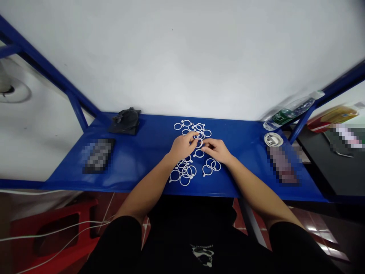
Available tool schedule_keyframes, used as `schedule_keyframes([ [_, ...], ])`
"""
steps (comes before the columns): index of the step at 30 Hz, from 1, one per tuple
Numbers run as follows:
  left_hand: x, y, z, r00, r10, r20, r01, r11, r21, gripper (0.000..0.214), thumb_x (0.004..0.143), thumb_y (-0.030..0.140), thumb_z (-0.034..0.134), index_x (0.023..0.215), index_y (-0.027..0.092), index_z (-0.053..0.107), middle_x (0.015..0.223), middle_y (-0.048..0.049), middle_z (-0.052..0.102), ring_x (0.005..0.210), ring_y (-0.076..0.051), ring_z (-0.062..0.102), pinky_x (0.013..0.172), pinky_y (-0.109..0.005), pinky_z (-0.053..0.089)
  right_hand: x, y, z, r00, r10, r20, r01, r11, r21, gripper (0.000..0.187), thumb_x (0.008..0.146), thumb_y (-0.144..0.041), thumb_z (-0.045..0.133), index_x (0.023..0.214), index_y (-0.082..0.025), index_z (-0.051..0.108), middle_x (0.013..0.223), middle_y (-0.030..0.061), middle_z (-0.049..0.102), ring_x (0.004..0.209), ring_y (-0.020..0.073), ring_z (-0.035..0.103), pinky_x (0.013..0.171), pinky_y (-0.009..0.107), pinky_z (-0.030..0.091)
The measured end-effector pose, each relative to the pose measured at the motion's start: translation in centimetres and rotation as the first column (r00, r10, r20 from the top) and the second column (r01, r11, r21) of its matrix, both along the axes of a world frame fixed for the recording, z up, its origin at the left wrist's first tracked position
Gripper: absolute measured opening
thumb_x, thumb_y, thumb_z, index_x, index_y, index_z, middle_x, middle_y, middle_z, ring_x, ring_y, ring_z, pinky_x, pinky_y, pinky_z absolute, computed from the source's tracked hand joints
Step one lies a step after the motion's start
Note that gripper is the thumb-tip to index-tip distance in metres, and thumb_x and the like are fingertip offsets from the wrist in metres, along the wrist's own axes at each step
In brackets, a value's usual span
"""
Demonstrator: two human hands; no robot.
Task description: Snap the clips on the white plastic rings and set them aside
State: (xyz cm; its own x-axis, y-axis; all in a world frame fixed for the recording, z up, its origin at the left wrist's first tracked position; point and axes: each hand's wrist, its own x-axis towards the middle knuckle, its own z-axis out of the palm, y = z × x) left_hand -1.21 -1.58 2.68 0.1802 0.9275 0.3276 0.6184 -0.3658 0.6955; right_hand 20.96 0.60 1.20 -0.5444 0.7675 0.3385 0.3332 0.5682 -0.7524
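Note:
Between my two hands stands a white plastic curtain ring point(202, 144), raised above the blue tabletop. My left hand point(182, 147) is closed on its left side with thumb and forefinger. From the other side, the bent fingertips of my right hand point(218, 150) meet the ring's right edge; the exact contact is too small to see. A loose ring point(199, 153) lies just below the fingers. Similar rings with small eyelets form a pile point(184, 174) under my left wrist, a small overlapping group point(211, 166) near my right wrist and a spread point(207, 133) behind the hands.
On the blue table point(142, 160), a black plastic bag point(125, 121) and a blurred dark object point(99, 156) lie left. Right are a tape roll point(273, 140), a water bottle point(288, 114) and a blurred reddish object point(283, 163). A white wall point(182, 68) stands behind.

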Motion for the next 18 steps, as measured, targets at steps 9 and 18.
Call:
schedule_keyframes([
  [9, 1.3, -0.7, -0.6, 0.999, -0.032, 0.044, 0.031, 0.999, 0.034, 0.014, 0.096, 0.033, 0.066, 0.095, 0.021, 0.073, 0.064, 0.0024, 0.065, 0.060, -0.013, 0.057, 0.062, -0.028, 0.042, -0.5, -0.3, 0.2, 0.998, 0.050, 0.030, -0.051, 0.999, 0.003, 0.031, 0.097, -0.046, 0.066, 0.081, -0.020, 0.067, 0.063, -0.0041, 0.055, 0.056, 0.0105, 0.045, 0.055, 0.026, 0.036],
  [18, 0.7, -0.7, 0.1, 0.976, -0.218, -0.003, 0.218, 0.975, 0.045, 0.038, 0.098, 0.045, 0.067, 0.070, 0.021, 0.061, 0.063, 0.0022, 0.061, 0.058, -0.011, 0.051, 0.058, -0.029, 0.037, 0.4, 0.3, -0.7, 0.980, -0.021, -0.198, -0.036, 0.959, -0.280, 0.029, 0.103, -0.047, 0.057, 0.091, -0.021, 0.061, 0.066, -0.0027, 0.063, 0.057, 0.0135, 0.060, 0.059, 0.026, 0.047],
])
